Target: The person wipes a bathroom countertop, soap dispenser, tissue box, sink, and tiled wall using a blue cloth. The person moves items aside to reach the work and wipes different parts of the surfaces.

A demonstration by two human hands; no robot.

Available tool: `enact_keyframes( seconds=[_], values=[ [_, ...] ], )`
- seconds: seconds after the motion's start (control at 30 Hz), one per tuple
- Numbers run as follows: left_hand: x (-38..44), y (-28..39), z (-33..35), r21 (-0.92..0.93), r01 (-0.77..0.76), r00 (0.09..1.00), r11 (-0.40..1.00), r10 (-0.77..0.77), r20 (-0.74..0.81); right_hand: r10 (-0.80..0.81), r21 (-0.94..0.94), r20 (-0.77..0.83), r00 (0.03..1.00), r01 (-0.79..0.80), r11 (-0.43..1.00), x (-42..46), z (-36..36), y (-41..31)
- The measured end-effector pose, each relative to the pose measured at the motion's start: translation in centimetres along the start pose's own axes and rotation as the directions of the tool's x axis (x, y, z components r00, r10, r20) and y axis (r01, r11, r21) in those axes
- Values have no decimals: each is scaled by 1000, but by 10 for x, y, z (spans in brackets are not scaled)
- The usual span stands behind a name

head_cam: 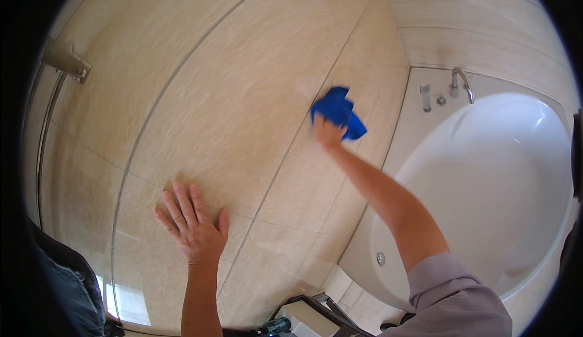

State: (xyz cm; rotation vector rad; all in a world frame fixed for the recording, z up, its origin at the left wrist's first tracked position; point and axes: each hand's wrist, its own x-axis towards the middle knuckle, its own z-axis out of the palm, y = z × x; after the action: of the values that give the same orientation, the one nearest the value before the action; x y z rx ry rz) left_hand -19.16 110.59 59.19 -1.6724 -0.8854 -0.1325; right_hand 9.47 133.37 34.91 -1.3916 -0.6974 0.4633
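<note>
Against the beige tiled wall [218,123], my left hand [200,232] lies flat with its fingers spread, holding nothing. Further up and to the right, my right hand [329,132] presses a blue cloth [334,104] to the wall beside a dark grout line. The right hand is slightly blurred, and the cloth partly covers its fingers. A loose corner of the cloth hangs out to the right of the hand.
A white bathtub [478,191] fills the right side, with a chrome faucet [463,84] on its rim. At the upper left is a metal wall fitting [68,61]. Near the bottom stand a pale box [307,321] and a teal bottle [275,325]. Dark clothing [68,282] shows at lower left.
</note>
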Motion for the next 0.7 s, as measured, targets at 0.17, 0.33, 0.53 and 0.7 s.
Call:
enact_keyframes(
  seconds=[0.17, 0.33, 0.53, 0.7],
  values=[
    [3, 2, 2, 19, -9, 1000, 1000, 9, 23, -420, 152, -49, 906, 422, 894, -112, 23, -34],
    [-10, -5, 3, 16, -4, 1000, 1000, 4, 20, -527, 196, 23, 849, 513, 835, -89, -6, -122],
    [1, 1, -1, 10, 3, 1000, 1000, -3, -1, -253, 39, -137, 958, 261, 965, 69, -4, -13],
    [2, 5, 2, 30, 5, 1000, 1000, -4, -16, 296, 75, -92, 951, -290, 954, 25, -7, 128]
  ],
)
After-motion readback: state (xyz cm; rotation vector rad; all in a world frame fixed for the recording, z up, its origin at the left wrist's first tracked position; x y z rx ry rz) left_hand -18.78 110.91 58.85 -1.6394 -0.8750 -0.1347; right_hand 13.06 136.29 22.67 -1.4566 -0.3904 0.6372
